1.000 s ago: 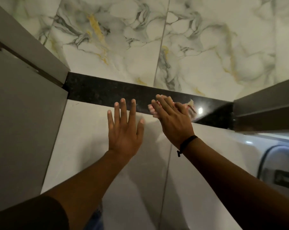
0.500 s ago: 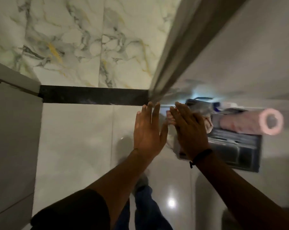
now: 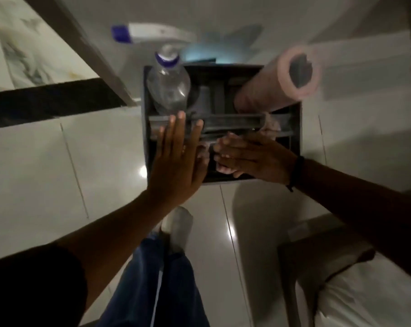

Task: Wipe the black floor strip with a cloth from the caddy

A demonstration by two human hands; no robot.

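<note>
- Two hands are over the dark caddy [image 3: 294, 128]: your left hand [image 3: 178, 159] is flat with fingers spread and holding nothing, its fingertips over the caddy's middle bar [image 3: 230, 120].
- Your right hand [image 3: 251, 159] reaches in from the right, fingers curled loosely around a pale cloth [image 3: 208, 152] that shows between the two hands; the blur keeps you from seeing how firm the grip is.
- Just beyond your left fingertips a clear bottle [image 3: 168, 88] with a blue neck band stands in the caddy's far left compartment.
- Beyond your right hand a pink roll [image 3: 280, 83] leans out of the far right compartment, its hollow end towards you; more crumpled pale fabric [image 3: 272, 125] sits just beyond your right knuckles.
- Past the bottle a white object with a blue end [image 3: 150, 34] lies on the floor.
- The black floor strip [image 3: 48, 102] runs well off to the left of your left hand, dark and matte between the marbled tiles and the plain glossy ones, ending at a grey door frame [image 3: 86, 50].
- Below your wrists are a blue trouser leg [image 3: 157, 279] and a white-socked foot [image 3: 178, 225].
</note>
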